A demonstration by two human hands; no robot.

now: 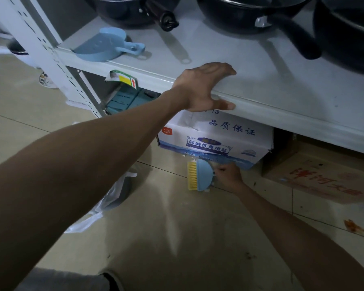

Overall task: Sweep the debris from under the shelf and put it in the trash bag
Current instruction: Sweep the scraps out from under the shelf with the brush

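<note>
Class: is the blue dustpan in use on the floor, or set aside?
Set aside: the dustpan lies on the shelf, untouched; the right hand grips only the brush.

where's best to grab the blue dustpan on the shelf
Probably by its handle: it sticks out to the right of the blue dustpan, lying free on the shelf. Come from the front and above.
</note>
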